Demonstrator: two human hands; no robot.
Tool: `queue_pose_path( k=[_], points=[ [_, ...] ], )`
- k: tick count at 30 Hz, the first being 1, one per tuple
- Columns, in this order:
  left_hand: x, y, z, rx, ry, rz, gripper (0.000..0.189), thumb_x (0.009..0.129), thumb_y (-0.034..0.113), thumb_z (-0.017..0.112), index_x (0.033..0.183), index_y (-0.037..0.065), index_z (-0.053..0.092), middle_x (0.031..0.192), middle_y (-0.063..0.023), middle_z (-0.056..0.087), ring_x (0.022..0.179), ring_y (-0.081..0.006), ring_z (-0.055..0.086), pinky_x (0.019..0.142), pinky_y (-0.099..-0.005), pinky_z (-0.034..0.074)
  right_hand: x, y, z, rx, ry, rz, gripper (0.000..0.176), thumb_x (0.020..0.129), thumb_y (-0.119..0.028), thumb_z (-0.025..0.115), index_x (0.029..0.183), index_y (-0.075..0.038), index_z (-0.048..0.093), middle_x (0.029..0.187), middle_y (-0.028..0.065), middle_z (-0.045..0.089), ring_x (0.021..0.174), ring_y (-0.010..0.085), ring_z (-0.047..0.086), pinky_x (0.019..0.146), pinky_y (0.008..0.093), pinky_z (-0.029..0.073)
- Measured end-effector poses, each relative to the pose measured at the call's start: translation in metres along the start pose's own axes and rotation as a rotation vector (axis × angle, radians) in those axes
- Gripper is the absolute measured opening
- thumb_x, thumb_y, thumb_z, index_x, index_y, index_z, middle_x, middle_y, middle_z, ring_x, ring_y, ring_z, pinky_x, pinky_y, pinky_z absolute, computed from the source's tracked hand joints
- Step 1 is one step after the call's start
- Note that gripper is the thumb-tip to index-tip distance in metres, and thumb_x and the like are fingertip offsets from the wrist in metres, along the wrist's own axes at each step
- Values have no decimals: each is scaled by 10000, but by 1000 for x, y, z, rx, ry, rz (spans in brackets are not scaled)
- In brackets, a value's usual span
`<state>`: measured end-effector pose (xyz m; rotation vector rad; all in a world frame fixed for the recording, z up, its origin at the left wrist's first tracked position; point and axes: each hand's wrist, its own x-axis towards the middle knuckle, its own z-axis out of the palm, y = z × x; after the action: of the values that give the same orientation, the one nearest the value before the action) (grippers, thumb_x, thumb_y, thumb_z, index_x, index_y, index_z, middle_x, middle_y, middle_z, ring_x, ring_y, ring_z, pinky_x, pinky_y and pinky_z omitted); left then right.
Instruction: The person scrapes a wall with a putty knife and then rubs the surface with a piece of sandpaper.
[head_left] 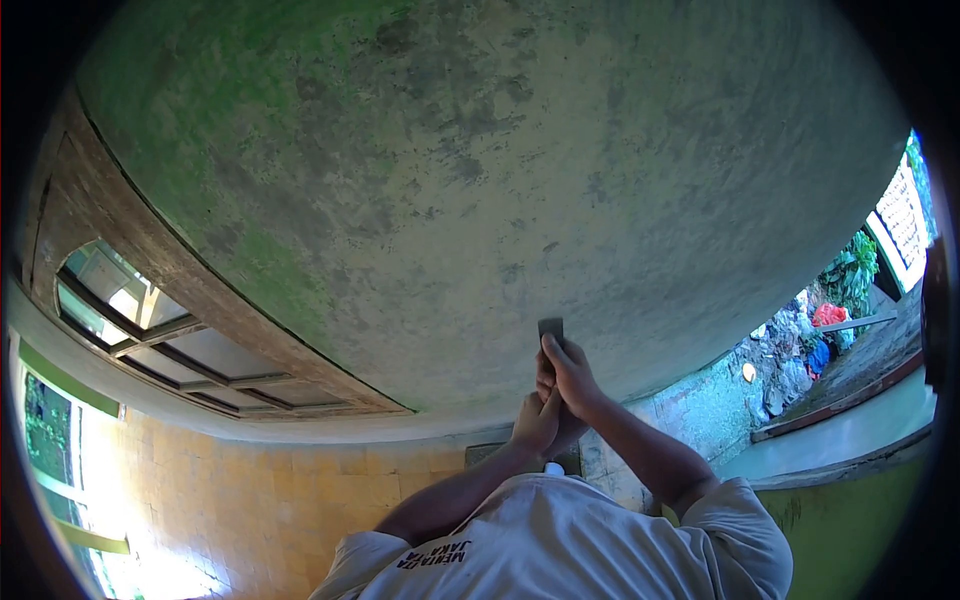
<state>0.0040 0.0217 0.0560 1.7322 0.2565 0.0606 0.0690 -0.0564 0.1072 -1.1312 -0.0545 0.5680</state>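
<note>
My right hand (570, 376) is closed round a scraper, its thumb lying up along the tool. The short, flat, dark blade of the scraper (551, 328) sticks out above the fingers and overlaps the wall in this view. Just below, my left hand (538, 422) is closed against the lower part of the same grip, close to the right wrist. Both hands hide the handle. Facing me is a large wall (480, 220) with worn green paint, pale bare plaster and dark grey patches.
A wooden window frame (230, 320) with glass panes borders the wall on the left. Yellowish tiles (330, 480) cover the floor below. At right, a low wall (840, 440) stands before rubble (785, 365), a red item (828, 315) and green plants (855, 270).
</note>
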Motion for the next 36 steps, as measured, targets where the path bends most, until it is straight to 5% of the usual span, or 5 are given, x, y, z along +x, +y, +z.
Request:
queue_pose_path(
  k=[11,17,26,36],
  points=[
    [-4,-5,-5,79,-82,-17,591,945,461,412,744,-68,582,684,-296,581,757,-441,628,618,-503,429,-7,6,3,-29,22,-2,395,972,-420,487,798,-66,485,520,1,410,410,123,432,420,284,383],
    [17,18,-10,26,-60,149,583,948,447,422,705,-67,548,608,-271,550,601,-384,617,530,-480,383,5,-33,18,-86,-22,-97,411,977,-433,465,772,-77,477,513,1,392,404,132,431,417,290,383],
    [-15,-4,-8,11,-105,-14,596,941,481,432,738,-59,586,709,-292,601,741,-440,625,629,-504,432,-11,3,7,-71,-1,33,403,968,-419,491,776,-65,484,527,-5,409,414,115,420,421,281,379],
    [4,10,-13,12,-175,34,604,956,470,400,774,-70,598,723,-301,601,758,-410,644,632,-496,435,-5,-23,20,-81,19,-65,409,967,-423,492,770,-64,481,520,-8,405,420,115,436,424,279,378]
  ],
)
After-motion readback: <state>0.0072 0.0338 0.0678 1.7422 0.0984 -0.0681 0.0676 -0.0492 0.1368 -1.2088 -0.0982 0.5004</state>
